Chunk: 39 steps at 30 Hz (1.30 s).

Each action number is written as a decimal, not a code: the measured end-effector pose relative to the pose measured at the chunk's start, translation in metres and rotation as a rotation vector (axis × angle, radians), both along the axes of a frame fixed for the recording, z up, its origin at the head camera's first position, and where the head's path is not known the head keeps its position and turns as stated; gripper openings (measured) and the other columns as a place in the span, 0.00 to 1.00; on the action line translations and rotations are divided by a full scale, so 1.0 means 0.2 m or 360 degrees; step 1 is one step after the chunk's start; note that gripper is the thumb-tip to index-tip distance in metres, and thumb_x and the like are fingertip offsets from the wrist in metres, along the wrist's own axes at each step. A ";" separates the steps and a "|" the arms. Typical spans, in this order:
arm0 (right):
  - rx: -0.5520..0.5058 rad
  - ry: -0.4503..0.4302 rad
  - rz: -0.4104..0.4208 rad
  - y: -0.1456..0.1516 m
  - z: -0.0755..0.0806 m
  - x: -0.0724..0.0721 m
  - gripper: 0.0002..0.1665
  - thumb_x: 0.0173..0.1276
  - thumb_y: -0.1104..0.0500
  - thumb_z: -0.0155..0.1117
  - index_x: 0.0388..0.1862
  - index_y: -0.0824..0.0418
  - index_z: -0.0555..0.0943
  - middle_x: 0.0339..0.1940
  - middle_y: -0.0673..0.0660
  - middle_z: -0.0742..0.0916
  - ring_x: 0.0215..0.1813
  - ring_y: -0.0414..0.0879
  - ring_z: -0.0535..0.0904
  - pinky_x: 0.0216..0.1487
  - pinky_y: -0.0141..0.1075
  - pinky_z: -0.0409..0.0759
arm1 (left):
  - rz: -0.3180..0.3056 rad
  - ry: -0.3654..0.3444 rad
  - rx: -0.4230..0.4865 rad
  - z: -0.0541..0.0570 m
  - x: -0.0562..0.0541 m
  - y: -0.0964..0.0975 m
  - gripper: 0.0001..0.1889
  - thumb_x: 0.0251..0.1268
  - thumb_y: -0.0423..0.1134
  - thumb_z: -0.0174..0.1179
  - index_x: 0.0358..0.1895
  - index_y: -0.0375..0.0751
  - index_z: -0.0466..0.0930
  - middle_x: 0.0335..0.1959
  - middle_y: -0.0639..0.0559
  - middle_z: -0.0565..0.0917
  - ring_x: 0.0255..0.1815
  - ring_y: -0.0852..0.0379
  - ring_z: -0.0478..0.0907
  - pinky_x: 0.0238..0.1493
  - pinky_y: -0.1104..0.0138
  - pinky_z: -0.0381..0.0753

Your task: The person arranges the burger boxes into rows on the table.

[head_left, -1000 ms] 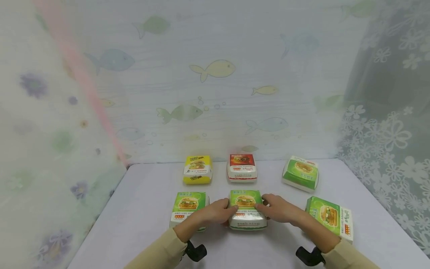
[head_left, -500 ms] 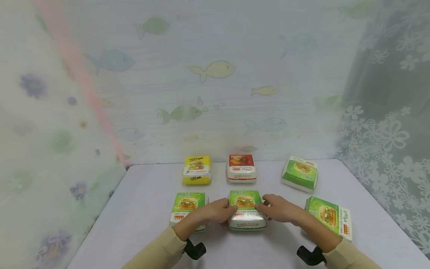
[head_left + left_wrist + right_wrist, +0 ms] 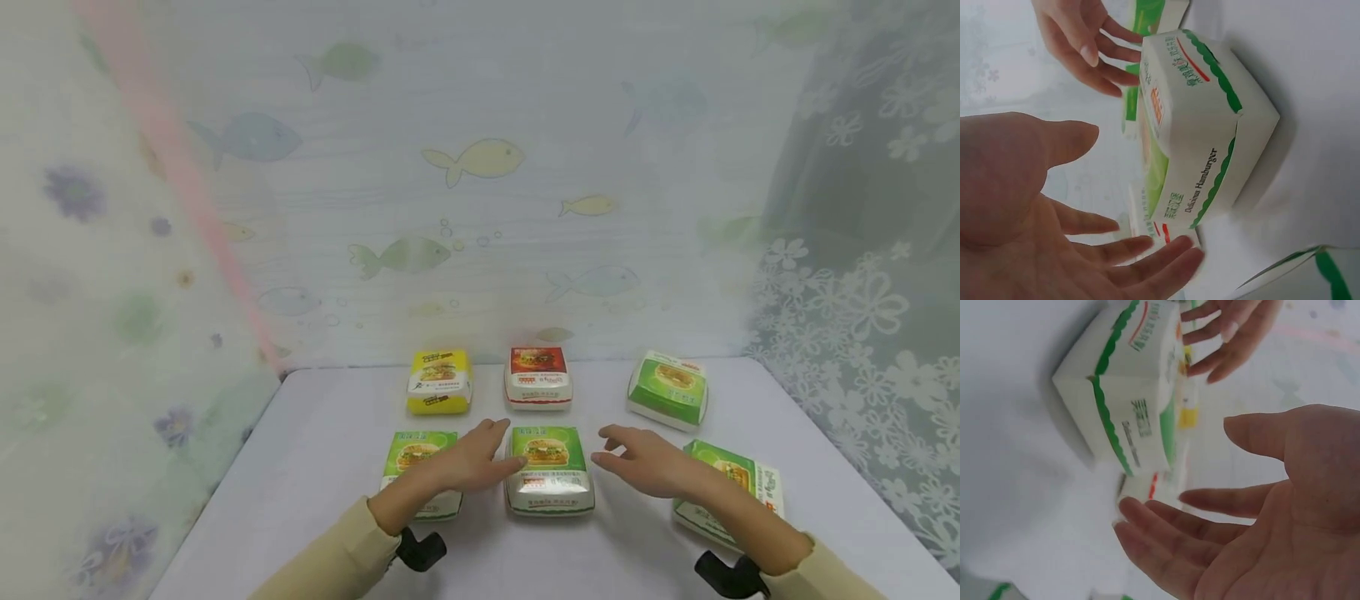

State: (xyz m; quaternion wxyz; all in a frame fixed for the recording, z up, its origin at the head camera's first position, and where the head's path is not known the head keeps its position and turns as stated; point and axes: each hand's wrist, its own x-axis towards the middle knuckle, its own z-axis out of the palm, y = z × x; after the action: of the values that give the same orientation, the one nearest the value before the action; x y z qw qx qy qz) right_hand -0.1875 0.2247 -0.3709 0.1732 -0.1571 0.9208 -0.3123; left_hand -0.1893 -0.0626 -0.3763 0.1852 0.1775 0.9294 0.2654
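A green-and-white hamburger box (image 3: 551, 492) sits upright in the middle of the front row, between my two hands. My left hand (image 3: 474, 460) is at its left side with fingers extended and thumb overlapping its left edge in the head view. On the right, my right hand (image 3: 643, 463) hovers apart from the box, fingers loosely bent and thumb spread. In the left wrist view, the box (image 3: 1200, 119) reads "Delicious Hamburger", and a gap shows between it and the left palm. The right wrist view shows the right hand (image 3: 1272, 519) holding nothing.
Another green hamburger box (image 3: 423, 450) lies partly behind my left forearm. A tilted green box (image 3: 693, 517) is partly covered by my right forearm. Along the back stand a yellow box (image 3: 440, 382), a red-topped box (image 3: 538, 379) and a turned green box (image 3: 669, 390). Patterned curtains surround the white table (image 3: 300, 467).
Both hands have let go of the middle hamburger box. The right hand has drawn away to the right, the left hand slightly up and left, with fingers opened. The box stays in place.
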 end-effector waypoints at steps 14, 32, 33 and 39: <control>0.0030 0.0216 0.0049 0.30 0.08 -0.03 0.32 0.79 0.47 0.59 0.68 0.72 0.74 0.64 0.71 0.80 0.58 0.63 0.81 0.49 0.53 0.85 | -0.0234 0.0358 -0.0024 0.00 -0.09 0.04 0.28 0.77 0.52 0.58 0.75 0.48 0.69 0.76 0.49 0.68 0.75 0.51 0.66 0.72 0.53 0.70; 0.0248 0.0287 -0.0080 0.66 0.13 -0.23 0.31 0.81 0.50 0.54 0.66 0.77 0.71 0.57 0.78 0.80 0.56 0.72 0.79 0.45 0.57 0.84 | -0.0262 0.0355 0.0125 0.06 -0.22 0.37 0.27 0.77 0.52 0.58 0.74 0.50 0.69 0.69 0.50 0.75 0.69 0.55 0.73 0.67 0.59 0.76; 0.0256 0.0282 -0.0087 0.68 0.13 -0.24 0.32 0.81 0.50 0.54 0.66 0.78 0.70 0.57 0.78 0.80 0.56 0.73 0.79 0.46 0.58 0.84 | -0.0257 0.0353 0.0132 0.05 -0.23 0.39 0.27 0.77 0.52 0.58 0.74 0.50 0.69 0.69 0.50 0.76 0.68 0.55 0.74 0.65 0.60 0.77; 0.0293 0.0210 -0.0177 0.75 0.12 -0.33 0.37 0.81 0.49 0.52 0.69 0.81 0.63 0.59 0.83 0.75 0.59 0.79 0.73 0.48 0.62 0.82 | -0.0149 0.0250 0.0250 0.04 -0.30 0.54 0.30 0.77 0.52 0.58 0.75 0.46 0.66 0.68 0.47 0.76 0.57 0.54 0.80 0.55 0.66 0.82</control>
State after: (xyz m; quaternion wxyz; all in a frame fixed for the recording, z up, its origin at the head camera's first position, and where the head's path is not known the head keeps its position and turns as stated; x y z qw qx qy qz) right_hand -0.2543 0.3745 -0.3476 0.1083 -0.1094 0.9622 -0.2247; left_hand -0.2484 0.0460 -0.3674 0.1094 0.2550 0.9081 0.3137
